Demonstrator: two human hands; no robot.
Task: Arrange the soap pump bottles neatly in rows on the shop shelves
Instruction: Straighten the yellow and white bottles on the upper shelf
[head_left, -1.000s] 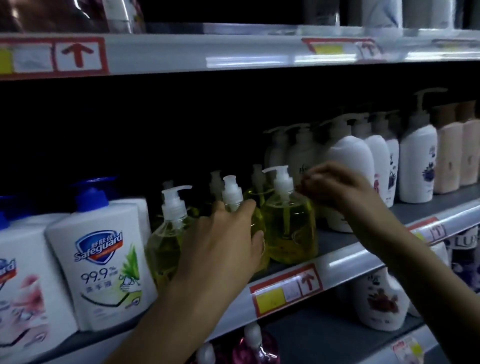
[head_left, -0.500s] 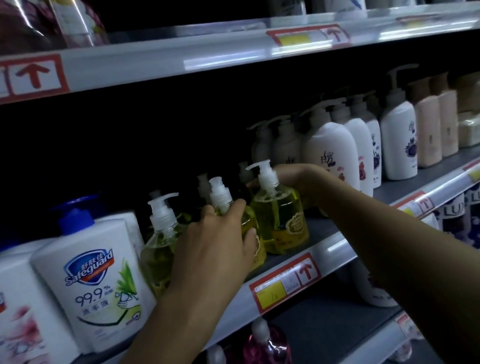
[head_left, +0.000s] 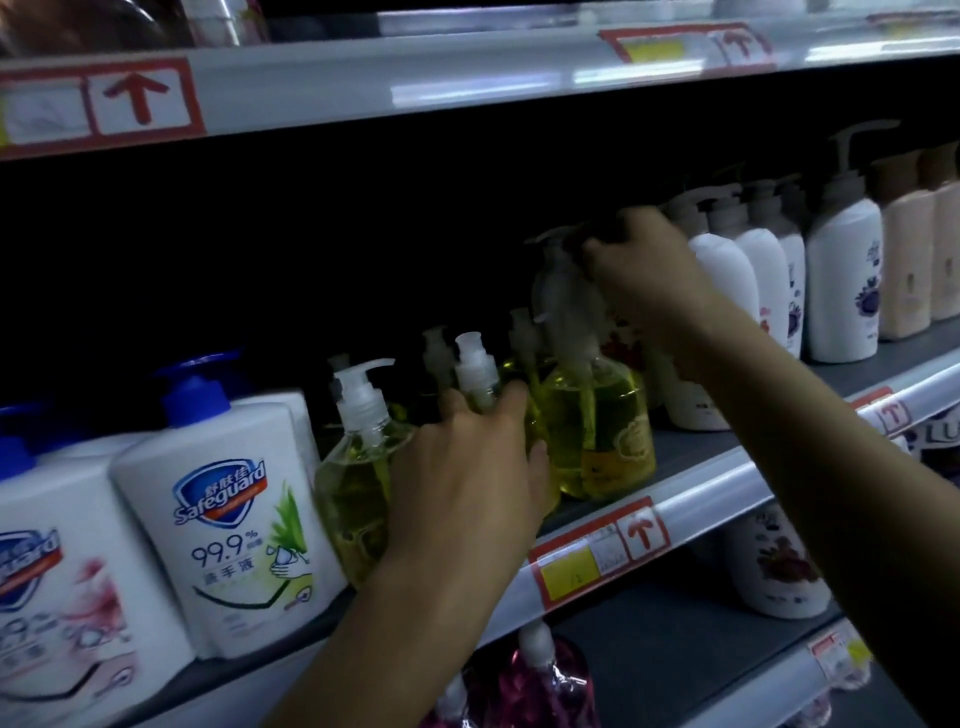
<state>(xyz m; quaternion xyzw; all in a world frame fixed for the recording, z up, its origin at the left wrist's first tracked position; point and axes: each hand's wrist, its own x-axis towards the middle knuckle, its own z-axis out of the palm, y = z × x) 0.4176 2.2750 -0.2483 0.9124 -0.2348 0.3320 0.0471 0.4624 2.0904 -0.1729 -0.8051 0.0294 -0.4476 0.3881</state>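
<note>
Three clear pump bottles of yellow soap stand at the front of the middle shelf: a left one, a middle one and a right one. My left hand holds the middle bottle around its body. More yellow bottles stand behind them in the dark. My right hand grips the pump top of a blurred white pump bottle, which is just above and behind the right yellow bottle. My right forearm hides its lower part.
Blue-capped white Safeguard bottles fill the shelf's left end. White pump bottles and beige ones stand in rows at the right. On the shelf below are a pink pouch and a white bottle. Another shelf hangs close overhead.
My right hand has risen from behind the right yellow bottle up to the white bottle's pump top. My left hand stays on the middle yellow bottle.
</note>
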